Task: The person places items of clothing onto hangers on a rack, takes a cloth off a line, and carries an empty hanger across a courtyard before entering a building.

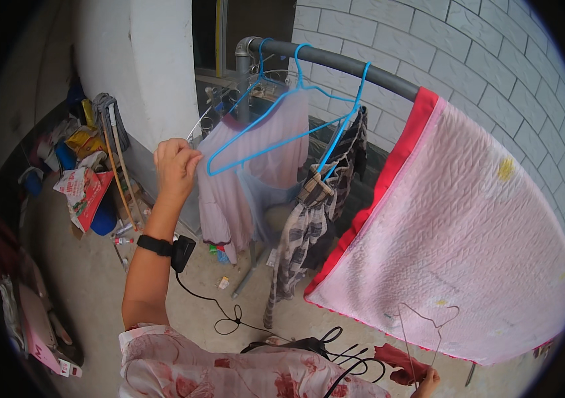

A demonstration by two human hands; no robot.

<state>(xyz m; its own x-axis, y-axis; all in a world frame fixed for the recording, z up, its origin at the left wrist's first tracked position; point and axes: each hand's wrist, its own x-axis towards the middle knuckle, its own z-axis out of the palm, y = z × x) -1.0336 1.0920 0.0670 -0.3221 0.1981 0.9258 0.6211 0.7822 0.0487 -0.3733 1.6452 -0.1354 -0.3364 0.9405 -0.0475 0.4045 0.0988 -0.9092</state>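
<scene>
My left hand (179, 161) is raised at the left end of the rack, its fingers pinched at the edge of a pale pink garment (267, 144); whether they grip it is unclear. Blue hangers (262, 158) hook over a dark metal rail (342, 58). Plaid trousers (295, 239) hang from one of them. At the lower right, my right hand (427, 382) is closed around a thin wire hanger (436, 328), with a dark red cloth (401, 365) beside it. A pink quilted blanket with a red border (441, 219) drapes over the rail's right part.
Mop and broom handles (119, 134), bags (83, 186) and a blue container (103, 219) stand by the white pillar (138, 64) on the left. A black cable (208, 298) runs from my left wrist device. A tiled wall (411, 45) rises behind the rack.
</scene>
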